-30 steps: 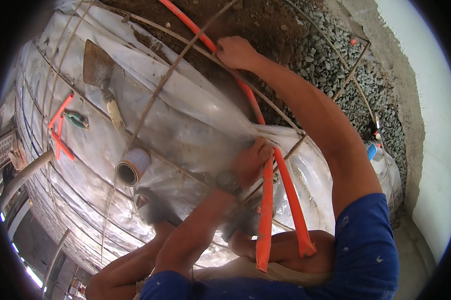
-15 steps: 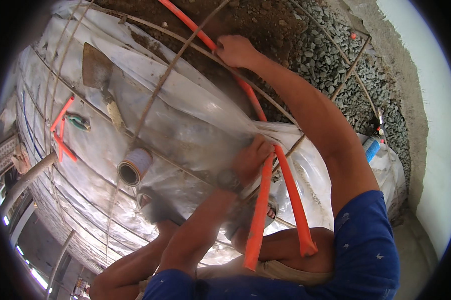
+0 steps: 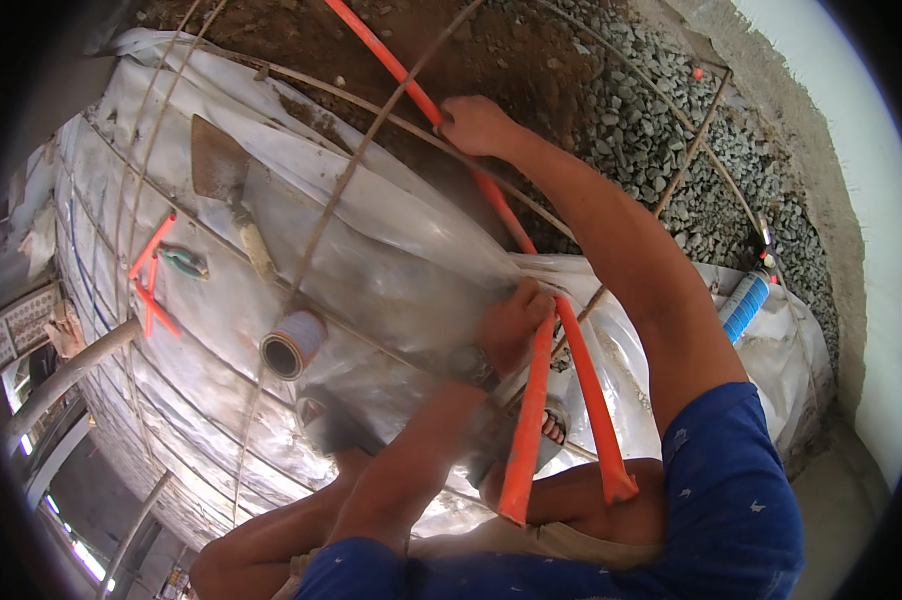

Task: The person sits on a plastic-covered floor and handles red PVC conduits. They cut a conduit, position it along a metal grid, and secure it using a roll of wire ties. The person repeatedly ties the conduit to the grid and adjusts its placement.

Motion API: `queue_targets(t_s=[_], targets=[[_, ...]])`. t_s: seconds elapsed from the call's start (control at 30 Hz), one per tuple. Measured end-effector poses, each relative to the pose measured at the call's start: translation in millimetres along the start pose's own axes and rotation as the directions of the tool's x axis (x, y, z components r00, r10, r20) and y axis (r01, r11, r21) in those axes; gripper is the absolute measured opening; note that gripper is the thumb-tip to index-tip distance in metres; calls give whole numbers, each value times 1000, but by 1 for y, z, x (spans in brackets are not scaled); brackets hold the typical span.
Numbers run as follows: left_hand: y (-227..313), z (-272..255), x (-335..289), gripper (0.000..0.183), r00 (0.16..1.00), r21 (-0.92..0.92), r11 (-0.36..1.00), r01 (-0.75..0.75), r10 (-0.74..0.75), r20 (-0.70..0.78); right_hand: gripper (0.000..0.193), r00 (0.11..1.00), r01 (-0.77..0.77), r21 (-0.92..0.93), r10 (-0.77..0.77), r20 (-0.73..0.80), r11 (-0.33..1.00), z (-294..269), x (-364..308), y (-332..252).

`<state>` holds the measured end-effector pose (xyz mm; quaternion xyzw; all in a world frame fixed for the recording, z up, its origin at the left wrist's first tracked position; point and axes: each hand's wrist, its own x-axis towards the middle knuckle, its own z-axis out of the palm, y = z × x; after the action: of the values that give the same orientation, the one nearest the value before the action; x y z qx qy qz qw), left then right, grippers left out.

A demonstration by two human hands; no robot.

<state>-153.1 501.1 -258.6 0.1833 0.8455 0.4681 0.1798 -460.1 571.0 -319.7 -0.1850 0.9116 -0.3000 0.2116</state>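
A long orange pipe (image 3: pixel 411 85) runs from the top of the view over brown dirt down toward me. My right hand (image 3: pixel 476 125) grips it where it crosses a thin steel bar (image 3: pixel 371 130). My left hand (image 3: pixel 514 318) holds a second, shorter orange pipe (image 3: pixel 526 430) beside the long one's lower end (image 3: pixel 596 410), above the clear plastic sheet (image 3: pixel 371 260). Both pipe ends hang over my knees.
A trowel (image 3: pixel 221 170) lies on the sheet at left, with green-handled pliers (image 3: pixel 183 262) and short orange pipe pieces (image 3: pixel 151 285) beyond it. A grey pipe stub (image 3: pixel 293 345) sticks up through the sheet. Gravel (image 3: pixel 651 130) fills the upper right; a blue-striped cylinder (image 3: pixel 743 305) lies at right.
The short orange pipe in my left hand has swung its lower end to the left, away from the long pipe's end. My right hand has stayed on the long pipe.
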Motion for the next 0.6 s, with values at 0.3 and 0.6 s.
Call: queue_targets(t_s=[0.3, 0.6], targets=[[-13, 12, 2, 23, 997, 88, 993, -75, 74, 18, 34, 1000, 7, 89, -5, -30, 996, -5, -12, -8], [-20, 12, 13, 22, 981, 141, 971, -193, 193, 17, 35, 995, 61, 82, -54, -89, 995, 4, -14, -1]])
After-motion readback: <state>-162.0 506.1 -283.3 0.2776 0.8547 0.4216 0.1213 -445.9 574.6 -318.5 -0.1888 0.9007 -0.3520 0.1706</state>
